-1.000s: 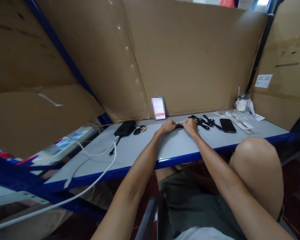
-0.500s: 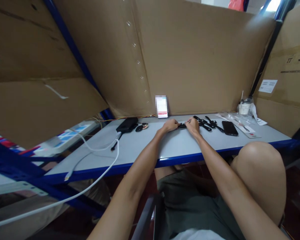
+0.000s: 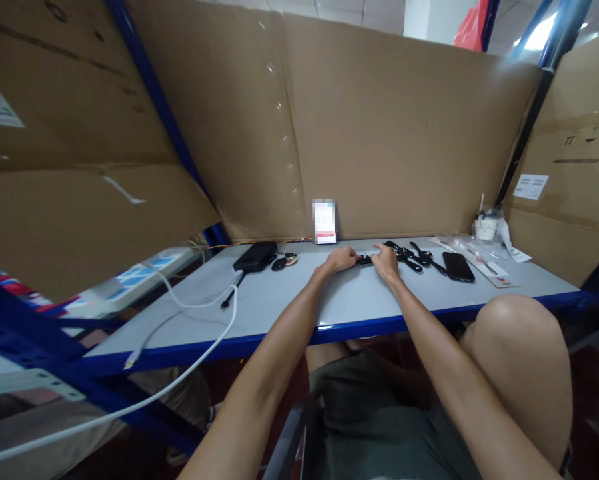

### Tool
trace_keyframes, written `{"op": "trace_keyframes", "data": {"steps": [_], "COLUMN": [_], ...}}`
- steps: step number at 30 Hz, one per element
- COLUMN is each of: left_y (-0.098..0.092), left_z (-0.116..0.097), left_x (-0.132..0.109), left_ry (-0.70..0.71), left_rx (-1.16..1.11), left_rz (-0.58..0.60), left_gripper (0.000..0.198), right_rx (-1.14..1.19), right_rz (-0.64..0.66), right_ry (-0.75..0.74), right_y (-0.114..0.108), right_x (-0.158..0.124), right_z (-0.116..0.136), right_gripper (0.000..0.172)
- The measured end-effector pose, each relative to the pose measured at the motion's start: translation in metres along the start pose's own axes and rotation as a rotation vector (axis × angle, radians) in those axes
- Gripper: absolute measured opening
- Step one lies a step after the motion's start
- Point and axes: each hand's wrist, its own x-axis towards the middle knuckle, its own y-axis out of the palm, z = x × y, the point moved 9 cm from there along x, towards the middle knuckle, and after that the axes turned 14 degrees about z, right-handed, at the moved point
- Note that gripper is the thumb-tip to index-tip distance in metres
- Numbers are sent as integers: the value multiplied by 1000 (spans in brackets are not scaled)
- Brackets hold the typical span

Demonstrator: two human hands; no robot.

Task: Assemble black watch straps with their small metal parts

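Note:
My left hand (image 3: 342,259) is closed around the left end of a small, slim black object (image 3: 364,260) lying low over the table. On that object's right end rests my right hand (image 3: 386,263), its fingers mostly curled and the index finger stretched toward the left. The object's kind is too small to make out, and both its ends are hidden by my fingers. Just right of my right hand lie several black long-handled tools (image 3: 412,265), partly overlapping. Farther right a dark phone (image 3: 458,267) lies flat on the grey table (image 3: 274,300).
A lit phone (image 3: 325,222) leans against the cardboard wall (image 3: 379,133). To the left are a black box-shaped device (image 3: 255,257), small black pieces (image 3: 279,263) and a white cable (image 3: 199,360) hanging over the edge. Clear packaging (image 3: 472,250) and a white cup (image 3: 486,228) stand at right.
The view has tilted up slightly, so the table sits lower. My right index finger has straightened out over the black object; my left hand keeps its hold.

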Motion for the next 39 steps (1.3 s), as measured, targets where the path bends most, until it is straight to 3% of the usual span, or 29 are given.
{"op": "trace_keyframes", "data": {"steps": [5,14,22,39], "left_y": [1,1,3,1], "left_z": [0,1,-7,-6], "left_x": [0,0,-5,-9], "left_ry": [-1,-1,24,-5], "left_rx": [17,46,164,145], "left_rz": [9,-17,0,-14], "left_gripper": [35,32,40,43], "right_rx": [-30,-131,-199,-223], "right_rz": [25,83,117,13], "right_ry": [46,-57,-67,49], "right_y": [1,16,22,11], "right_x": [-3,2,4,-2], "right_z": [1,12,14,6], "right_gripper": [39,21,23,27]}}
